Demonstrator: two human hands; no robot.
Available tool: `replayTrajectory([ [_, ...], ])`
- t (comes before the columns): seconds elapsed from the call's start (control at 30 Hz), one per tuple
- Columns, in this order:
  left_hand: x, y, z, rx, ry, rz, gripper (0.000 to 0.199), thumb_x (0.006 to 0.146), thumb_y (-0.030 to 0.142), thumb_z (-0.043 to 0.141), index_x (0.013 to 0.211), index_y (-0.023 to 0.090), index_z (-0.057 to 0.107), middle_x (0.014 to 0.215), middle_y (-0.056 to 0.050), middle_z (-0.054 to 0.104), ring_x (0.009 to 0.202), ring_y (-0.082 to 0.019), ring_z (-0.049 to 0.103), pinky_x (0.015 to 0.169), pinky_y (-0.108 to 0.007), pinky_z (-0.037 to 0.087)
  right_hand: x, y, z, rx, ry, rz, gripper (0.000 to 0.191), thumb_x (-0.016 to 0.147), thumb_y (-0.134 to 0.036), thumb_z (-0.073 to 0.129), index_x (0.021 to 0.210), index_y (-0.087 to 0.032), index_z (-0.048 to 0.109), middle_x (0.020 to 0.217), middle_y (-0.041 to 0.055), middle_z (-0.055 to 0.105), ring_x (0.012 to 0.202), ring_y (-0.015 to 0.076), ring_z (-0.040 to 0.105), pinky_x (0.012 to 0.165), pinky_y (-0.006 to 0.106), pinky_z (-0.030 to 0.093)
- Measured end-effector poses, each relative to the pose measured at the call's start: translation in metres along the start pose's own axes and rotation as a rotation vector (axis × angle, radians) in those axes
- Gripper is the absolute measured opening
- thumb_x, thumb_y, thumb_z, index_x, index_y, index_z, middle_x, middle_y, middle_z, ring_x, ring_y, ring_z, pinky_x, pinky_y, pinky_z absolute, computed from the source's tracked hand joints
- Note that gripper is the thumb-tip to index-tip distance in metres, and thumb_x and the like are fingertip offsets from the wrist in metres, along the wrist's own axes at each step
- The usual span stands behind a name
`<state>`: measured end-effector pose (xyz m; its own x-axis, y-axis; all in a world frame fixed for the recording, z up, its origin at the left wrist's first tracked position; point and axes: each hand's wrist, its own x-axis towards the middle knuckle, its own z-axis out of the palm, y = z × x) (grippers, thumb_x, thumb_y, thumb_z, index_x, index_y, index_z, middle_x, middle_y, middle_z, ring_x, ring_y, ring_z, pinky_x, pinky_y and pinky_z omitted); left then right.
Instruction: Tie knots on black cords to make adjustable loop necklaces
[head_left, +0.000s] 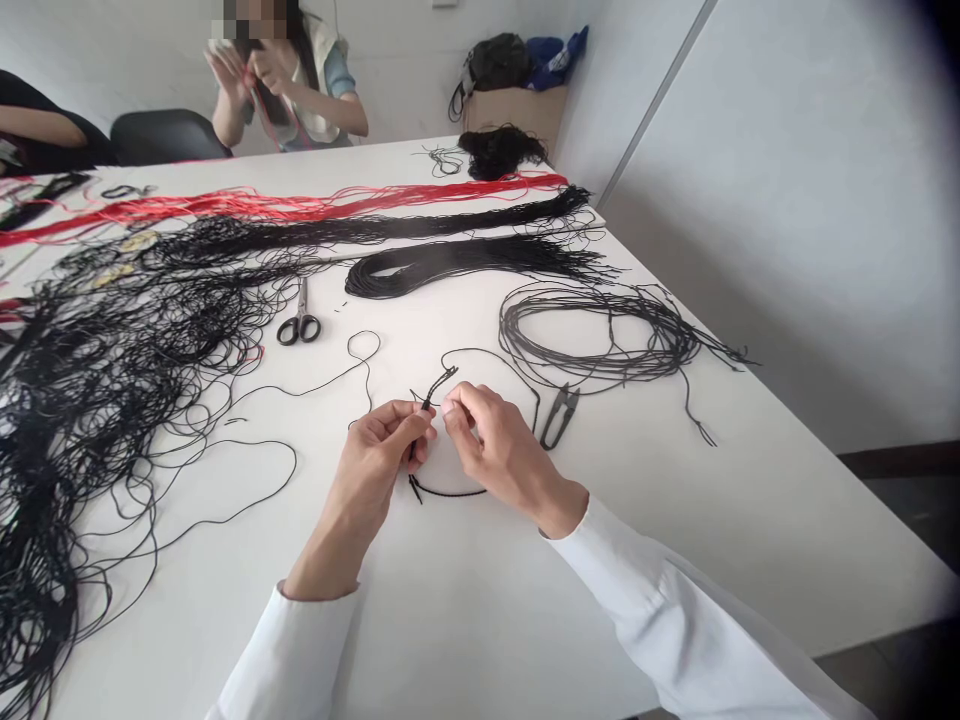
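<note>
Near the middle of the white table [465,620], my left hand [379,445] pinches a black braided cord [454,494] between thumb and fingers. The cord's looped end stands up past the fingertips, and the rest curves round in a loop behind and below my hands. Just to the right, my right hand [499,440] has thumb and forefinger pressed together close to the cord. Whatever is in that pinch is too small to make out. Beside the right hand lie dark thread snips [559,418].
Black-handled scissors [300,326] lie left of centre, next to a large tangle of black cord [150,370]. A coil of black cord [517,345] lies right; a black bundle [450,265] and red cords [300,207] stretch behind. Across the table, a person [322,90] handles red cord.
</note>
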<state>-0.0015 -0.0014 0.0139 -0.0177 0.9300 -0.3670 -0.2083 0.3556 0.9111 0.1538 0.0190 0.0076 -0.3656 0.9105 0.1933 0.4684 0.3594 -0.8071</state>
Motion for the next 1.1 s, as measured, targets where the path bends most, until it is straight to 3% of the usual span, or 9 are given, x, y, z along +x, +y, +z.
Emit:
replayTrajectory([
  [0.6,0.0004,-0.0015,-0.0006,-0.016,-0.012,0.009,0.014,0.076,0.026,0.075,0.079,0.017,0.066,0.074,-0.001,0.062,0.059,-0.010,0.046,0.053,-0.023,0.036,-0.0003,0.0022,0.0013,0.013,0.000,0.009,0.020,0.099,-0.020,0.040,0.080,-0.023,0.042,0.077,-0.0003,0.060,0.070,0.0170,0.049,0.068,0.030,0.038],
  [0.97,-0.0017,0.0019,-0.0041,0.001,-0.029,0.020,0.019,0.079,0.031,0.071,0.067,0.017,0.068,0.061,-0.002,0.055,0.063,-0.012,0.047,0.056,-0.023,0.037,-0.0029,-0.0012,0.0003,0.030,0.019,0.045,0.021,0.100,-0.023,0.040,0.079,-0.023,0.041,0.076,-0.0005,0.059,0.068,0.0159,0.047,0.066,0.029,0.037],
  [1.1,-0.0011,0.0023,-0.0037,0.001,-0.040,0.024,0.020,0.080,0.031,0.070,0.065,0.017,0.068,0.066,-0.002,0.057,0.063,-0.012,0.047,0.056,-0.023,0.036,-0.0037,-0.0015,0.0015,0.041,0.015,0.047,0.021,0.100,-0.024,0.040,0.079,-0.023,0.042,0.077,-0.0006,0.060,0.068,0.0151,0.047,0.064,0.028,0.037],
])
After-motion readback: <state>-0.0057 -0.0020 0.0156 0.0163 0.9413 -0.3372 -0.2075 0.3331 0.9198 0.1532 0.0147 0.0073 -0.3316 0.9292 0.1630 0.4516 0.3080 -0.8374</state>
